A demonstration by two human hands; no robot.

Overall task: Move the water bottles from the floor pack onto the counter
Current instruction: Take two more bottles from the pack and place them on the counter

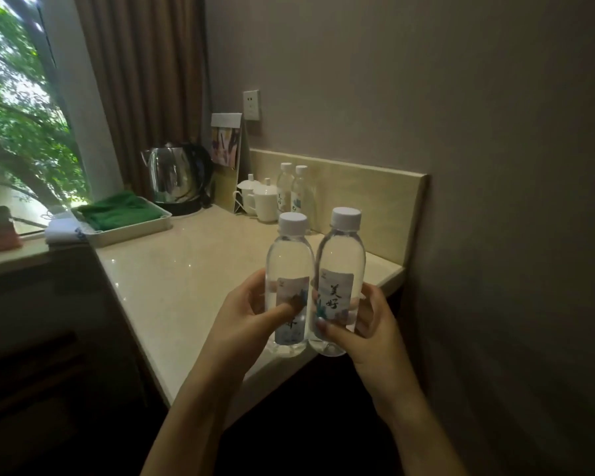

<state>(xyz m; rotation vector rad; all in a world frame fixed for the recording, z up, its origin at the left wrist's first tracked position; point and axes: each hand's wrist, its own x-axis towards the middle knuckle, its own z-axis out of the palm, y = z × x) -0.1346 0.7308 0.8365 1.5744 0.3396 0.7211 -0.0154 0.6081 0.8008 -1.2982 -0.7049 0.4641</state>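
Two bottles stand upright in our hands, one apiece, touching side by side above the counter's (186,269) near edge. Our left hand (241,321) wraps its fingers (255,286) behind the left bottle (289,269), thumb pressed across the label. Our right hand (361,324) closes the same way on the right bottle (340,262), thumb low on its label, fingers curled round the far side. Both caps are white. Beyond our fingertips, by the back wall, two more bottles (291,187) stand together, with two lidded cups (263,201) just left of them. Further left sit a kettle (172,173) and a tray (134,228) holding green cloth (117,209).
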